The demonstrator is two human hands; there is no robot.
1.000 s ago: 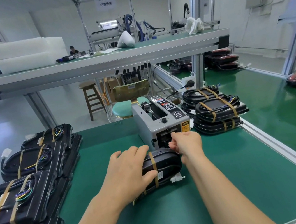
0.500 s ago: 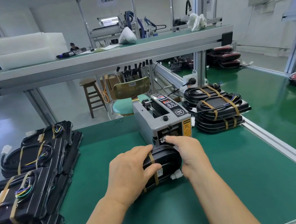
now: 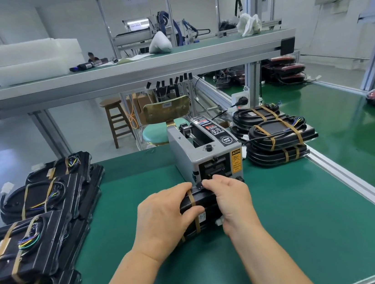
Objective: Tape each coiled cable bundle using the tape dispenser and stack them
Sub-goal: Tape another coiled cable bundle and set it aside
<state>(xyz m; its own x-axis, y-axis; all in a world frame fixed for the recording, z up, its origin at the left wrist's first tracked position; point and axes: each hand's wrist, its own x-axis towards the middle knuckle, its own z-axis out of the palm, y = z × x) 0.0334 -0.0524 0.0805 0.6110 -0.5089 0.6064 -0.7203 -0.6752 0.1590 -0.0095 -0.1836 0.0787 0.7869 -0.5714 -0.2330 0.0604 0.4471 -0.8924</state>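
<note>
At 9 o'clock, the left piles [image 3: 38, 233] showed four bundle tops. Your left hand [image 3: 161, 219] gripped the cable bundle [image 3: 204, 198] at desk [image 3: 288, 224] centre, fingers curled over its far edge. Your right hand [image 3: 232, 200] clasped the other end. You probably needed to press each band flat and snug. One tape dispenser [image 3: 206, 149] stood at 12 o'clock, and the right stack [image 3: 276, 139] at 2 o'clock showed two tops.

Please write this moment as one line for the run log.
phase: taping | left hand: grips cable bundle | right hand: grips its right end, in front of tape dispenser | tape band: one round bundle
</note>
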